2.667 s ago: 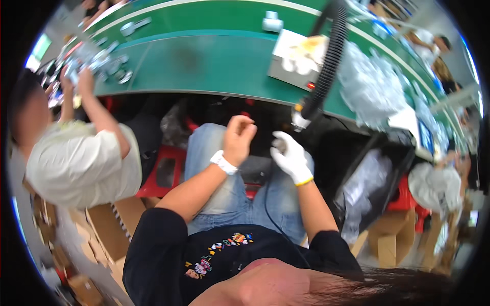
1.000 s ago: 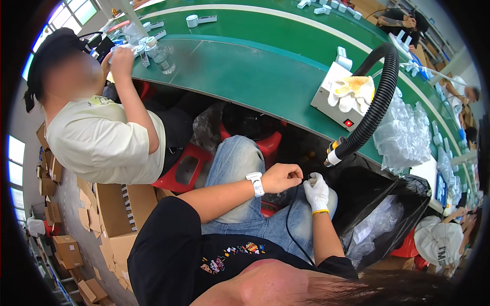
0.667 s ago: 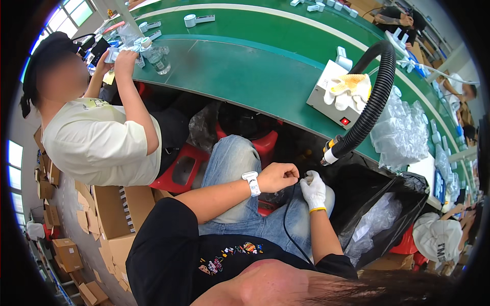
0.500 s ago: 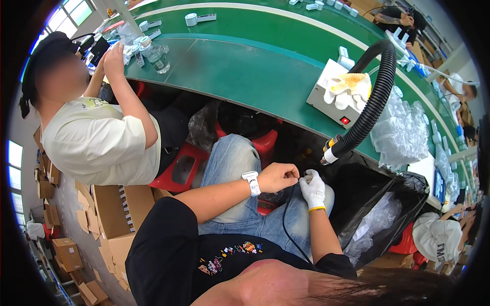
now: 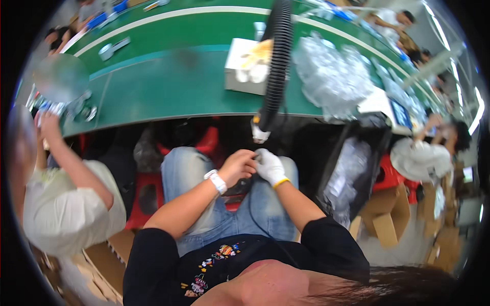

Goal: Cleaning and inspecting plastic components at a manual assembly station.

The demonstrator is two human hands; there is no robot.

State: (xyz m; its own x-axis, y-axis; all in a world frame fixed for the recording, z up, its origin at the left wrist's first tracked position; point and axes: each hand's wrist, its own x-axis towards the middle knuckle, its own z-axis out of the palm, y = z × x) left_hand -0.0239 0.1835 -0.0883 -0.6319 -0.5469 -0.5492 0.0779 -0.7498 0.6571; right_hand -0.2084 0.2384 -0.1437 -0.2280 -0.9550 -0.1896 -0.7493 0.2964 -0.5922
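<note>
Bare left hand [image 5: 238, 167], gloved right hand [image 5: 270, 166] close together; black hose [image 5: 278, 69] runs near-to-far over bench [image 5: 168, 89], nozzle [image 5: 260, 135] just beyond, nearer right hand. Whether either grip holds anything, cannot tell.

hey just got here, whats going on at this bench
The wearer's bare left hand and gloved right hand are close together above blue jeans; anything held between them is too blurred to make out. A black corrugated hose hangs with its nozzle just beyond the hands. A pale box topped with work gloves and clear plastic packaging lie on the green bench.
</note>
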